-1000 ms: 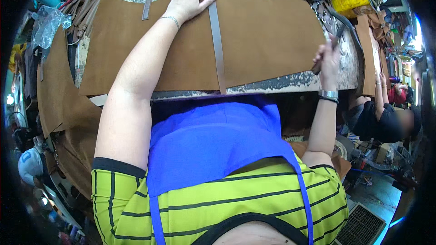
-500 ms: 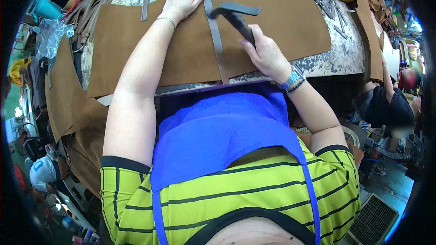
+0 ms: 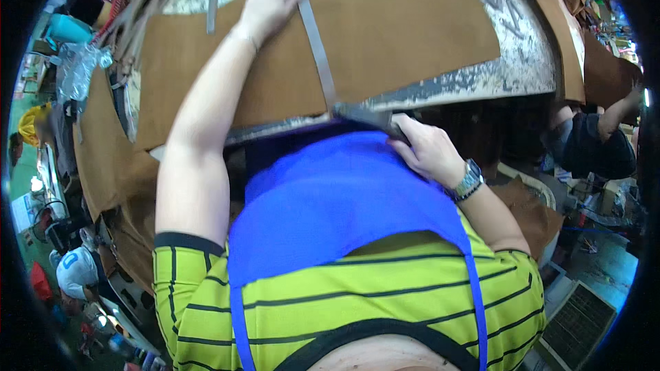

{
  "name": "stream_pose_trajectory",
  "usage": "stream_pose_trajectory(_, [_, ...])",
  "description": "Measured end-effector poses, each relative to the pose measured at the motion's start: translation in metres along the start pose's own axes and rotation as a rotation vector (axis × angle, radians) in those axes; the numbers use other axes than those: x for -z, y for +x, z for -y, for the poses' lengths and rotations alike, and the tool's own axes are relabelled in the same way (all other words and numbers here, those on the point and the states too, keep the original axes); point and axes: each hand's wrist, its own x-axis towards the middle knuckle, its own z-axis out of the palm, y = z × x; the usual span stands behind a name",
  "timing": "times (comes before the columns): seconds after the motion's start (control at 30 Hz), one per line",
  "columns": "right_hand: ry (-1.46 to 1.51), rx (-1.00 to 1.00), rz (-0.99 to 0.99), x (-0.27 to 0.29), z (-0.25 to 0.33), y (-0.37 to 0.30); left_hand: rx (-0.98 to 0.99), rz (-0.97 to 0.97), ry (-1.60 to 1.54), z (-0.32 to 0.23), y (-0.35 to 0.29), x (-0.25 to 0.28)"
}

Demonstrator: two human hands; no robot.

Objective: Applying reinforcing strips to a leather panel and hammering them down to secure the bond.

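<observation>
A large brown leather panel (image 3: 412, 27) lies on the worn worktable. A narrow grey strip (image 3: 316, 45) runs across it from the far edge to the near edge. My left hand (image 3: 273, 5) rests on the leather beside the strip's far end, its fingers stretched out though slightly blurred. In my right hand (image 3: 430, 148) is a dark hammer (image 3: 368, 117), gripped by its handle. The hammer's head is down at the strip's near end, by the table's front edge; blur hides whether it touches. A shorter grey strip (image 3: 212, 14) lies on the panel's left part.
Metal tools (image 3: 505, 10) are scattered on the worktable (image 3: 529, 72) to the right. Long leather straps (image 3: 141, 10) heap up at the far left, near a teal container (image 3: 69, 29). More brown leather (image 3: 103, 151) hangs at the left. Other people are at both sides.
My right hand has brought the hammer down and nearer to me, from above the strip's middle to its near end. My left hand stays near the strip's far end.
</observation>
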Motion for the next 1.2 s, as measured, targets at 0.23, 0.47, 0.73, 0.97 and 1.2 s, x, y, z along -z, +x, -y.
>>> stream_pose_trajectory(0.23, [-0.433,-0.453,-0.753,0.068,-0.136,-0.036,-0.059,0.224,-0.243,-0.079,-0.106,0.069])
stream_pose_trajectory(0.47, [-0.705,-0.511,-0.842,0.119,-0.241,-0.038,0.911,0.19,0.317,0.024,-0.183,0.097])
stream_pose_trajectory(0.73, [-0.517,-0.78,-0.549,0.111,-0.184,0.06,1.071,0.103,0.3,0.077,-0.192,0.121])
stream_pose_trajectory(0.97, [-0.42,-0.707,-0.682,0.12,-0.175,0.057,1.135,0.06,0.164,0.085,-0.174,0.137])
stream_pose_trajectory(1.2, [-0.434,-0.587,-0.647,0.135,-0.16,0.086,0.843,-0.197,-0.082,0.118,-0.201,0.125])
